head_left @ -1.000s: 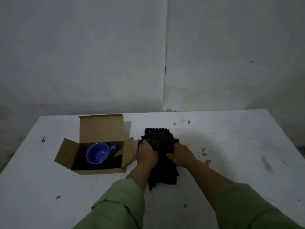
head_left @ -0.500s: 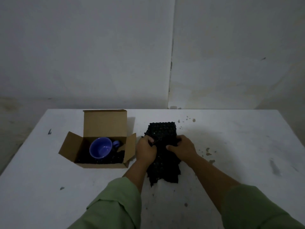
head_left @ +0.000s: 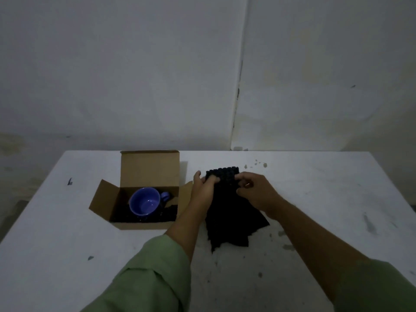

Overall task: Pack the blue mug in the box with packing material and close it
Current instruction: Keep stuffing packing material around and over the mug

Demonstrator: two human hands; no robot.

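A blue mug (head_left: 145, 201) lies on its side inside an open brown cardboard box (head_left: 149, 167), on dark packing material lining the bottom. The box's lid flap stands up at the back and its side flaps are spread. Just right of the box, a sheet of black bubbly packing material (head_left: 229, 224) rests on the white table. My left hand (head_left: 203, 190) grips its upper left edge and my right hand (head_left: 254, 192) grips its upper right edge, with the top of the sheet showing between and above my fingers.
The white table (head_left: 326, 199) carries scuffs and small dark specks, with a few chips near the back middle. Its far edge meets a plain pale wall. Green sleeves cover both forearms at the bottom of the view.
Both hands have slid up the black sheet to its top edge and gathered it there. The view has tilted slightly; the box and mug have not moved.
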